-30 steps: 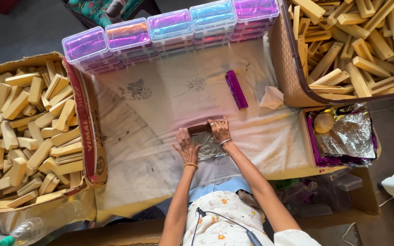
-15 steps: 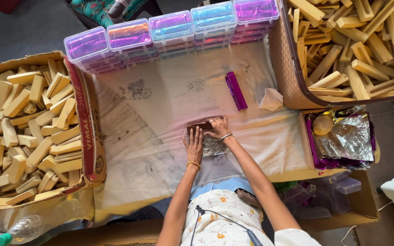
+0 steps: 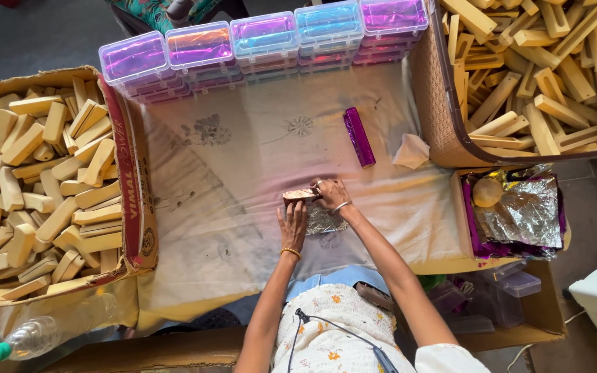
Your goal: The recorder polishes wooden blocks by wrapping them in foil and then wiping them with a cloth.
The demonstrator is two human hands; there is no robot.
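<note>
Surface (image 3: 243, 173): draped in a pale, stained cloth with faint flower prints, seen from above.

Left side: open cardboard box (image 3: 133, 179) heaped with pale wooden blocks (image 3: 36, 179). Top right: woven basket (image 3: 443, 117) holding longer wooden sticks (image 3: 540, 69), piled loosely.

Far edge: row of clear lidded plastic cases (image 3: 264, 38), stacked, lids glinting pink and purple.

Right, below the basket: smaller box with crumpled silver foil sheets (image 3: 519, 214) and a round tan lump (image 3: 486, 192) on top.

Mid-cloth, well apart from the hands: one purple foil-wrapped stick (image 3: 358, 137), lying at a slant. Just beside it, a scrap of white paper (image 3: 411, 150).

Near edge, centre: small wooden block (image 3: 300, 195) lying on a silver foil sheet (image 3: 325, 220) spread on the cloth.

Right hand (image 3: 331, 195): fingers curled and closed on the block's right end, bangle at the wrist. Left hand (image 3: 293, 224): flat, palm down, fingers together and extended, tips just beside the block's near side, pressing the foil edge; whether they touch the block, cannot tell.

Lower left corner: plastic bottle (image 3: 29, 338) with green cap, on its side.
</note>
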